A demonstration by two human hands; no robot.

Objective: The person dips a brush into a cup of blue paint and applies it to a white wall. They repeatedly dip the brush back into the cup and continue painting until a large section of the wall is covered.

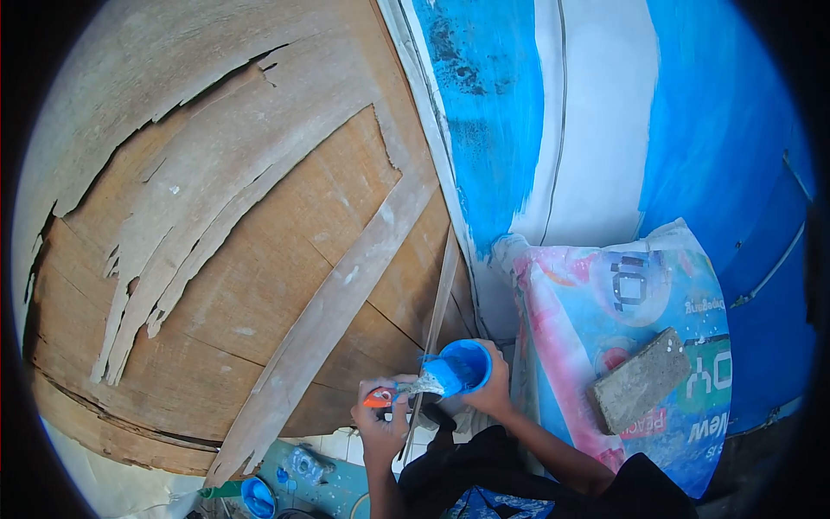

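Note:
My left hand [380,422] is closed round the orange handle of a paintbrush [443,377], whose bristles are coated in blue paint. The brush points right, and its bristles overlap the rim of a blue cup [473,346]. My right hand [492,385] grips this cup from its right side. The cup's mouth faces up toward me, showing blue paint inside. Both hands are close together in front of my body, low in the head view.
Wooden panelling [285,259] with peeling, torn veneer fills the left. A wall painted blue [726,121] with a white strip stands ahead. On the right, a stuffed printed sack [562,337] carries a grey block [640,381]. A blue paint container [258,496] sits below left.

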